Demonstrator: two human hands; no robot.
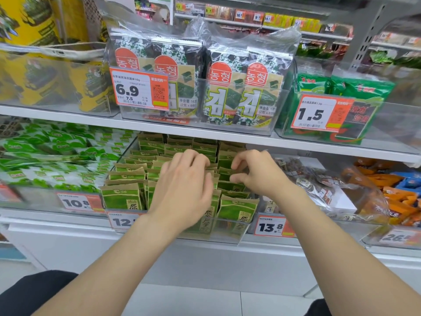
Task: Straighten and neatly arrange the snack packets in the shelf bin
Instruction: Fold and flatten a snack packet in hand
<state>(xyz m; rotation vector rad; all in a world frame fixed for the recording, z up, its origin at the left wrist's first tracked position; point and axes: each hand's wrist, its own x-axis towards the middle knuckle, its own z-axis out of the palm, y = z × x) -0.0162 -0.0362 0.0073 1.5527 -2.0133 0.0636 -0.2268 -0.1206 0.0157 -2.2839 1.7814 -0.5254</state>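
Observation:
Several green and tan snack packets (124,197) stand in rows inside a clear shelf bin (230,234) on the lower shelf. My left hand (185,188) lies over the middle rows, its fingers reaching down between the packets. My right hand (252,172) hovers over the right-hand row with curled fingers that pinch the top edge of a packet (224,173). The packets under both hands are hidden. The front packets (237,209) lean slightly.
Green and white packets (54,165) fill the bin to the left; a bag of brown snacks (314,183) and orange packets (401,197) lie to the right. The upper shelf edge (227,135) overhangs the bin, with seaweed packs (200,83) above. Price tags (271,225) hang at the front.

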